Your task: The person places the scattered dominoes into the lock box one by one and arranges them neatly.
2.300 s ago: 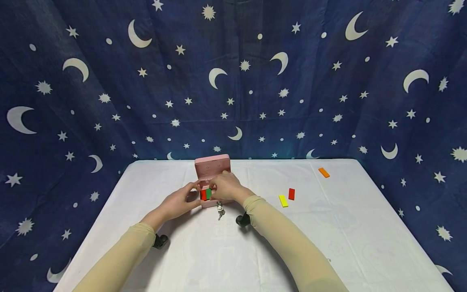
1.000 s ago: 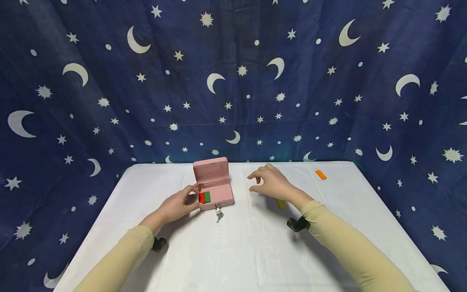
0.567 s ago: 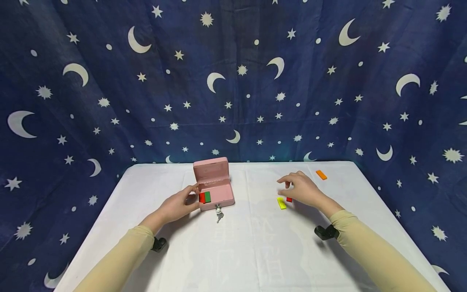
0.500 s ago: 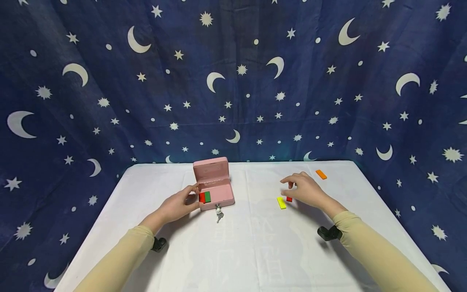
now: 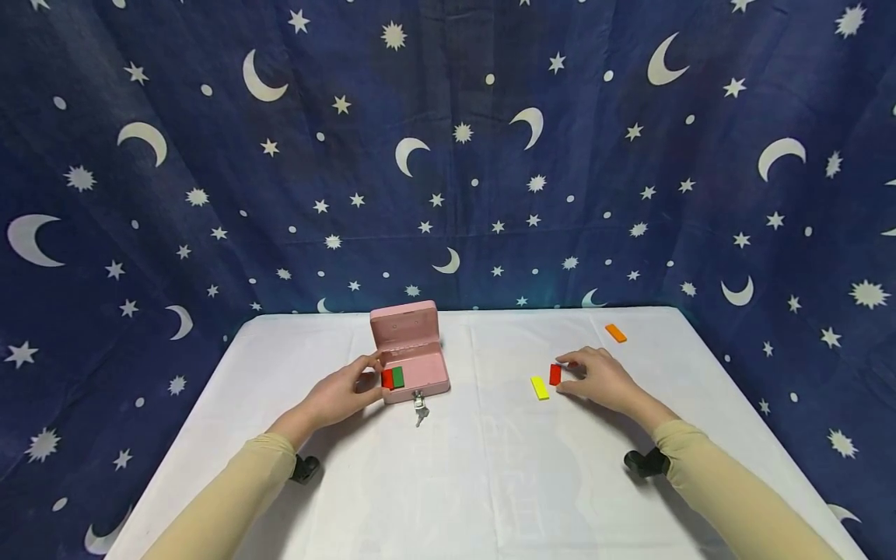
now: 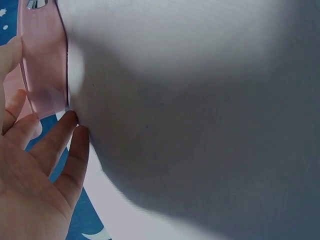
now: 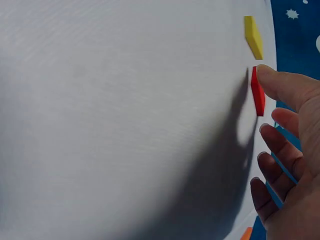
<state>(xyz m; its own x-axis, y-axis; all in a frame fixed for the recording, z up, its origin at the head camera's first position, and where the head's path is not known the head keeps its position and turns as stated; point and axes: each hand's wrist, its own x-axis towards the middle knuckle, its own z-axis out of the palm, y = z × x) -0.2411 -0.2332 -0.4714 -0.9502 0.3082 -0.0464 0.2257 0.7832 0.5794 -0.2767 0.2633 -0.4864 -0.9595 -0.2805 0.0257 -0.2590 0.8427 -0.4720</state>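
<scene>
A small pink metal cash box [image 5: 425, 372] stands at the middle of the table with its lid raised. My left hand [image 5: 339, 394] grips its left end, thumb at the front corner and fingers toward the back. Inside, at the left, a red block [image 5: 388, 379] and a green block [image 5: 397, 377] lie side by side. Farther right, another red block [image 5: 555, 375] lies flat on the cloth. My right hand [image 5: 600, 380] is lowered over it, thumb and forefinger spread around its two ends. In the right wrist view the thumb overlaps one end; the forefinger appears slightly apart.
A yellow block [image 5: 540, 388] lies just left of the loose red one. Toward the back right is an orange block [image 5: 616, 333]. Keys [image 5: 421, 416] hang from the cash box's front latch. Behind the white-covered table [image 5: 434, 498] hangs a starry blue curtain [image 5: 448, 155].
My right hand has left the cash box, moved right and come down at the loose red block, its fingers spread around it. The left hand stays at the box.
</scene>
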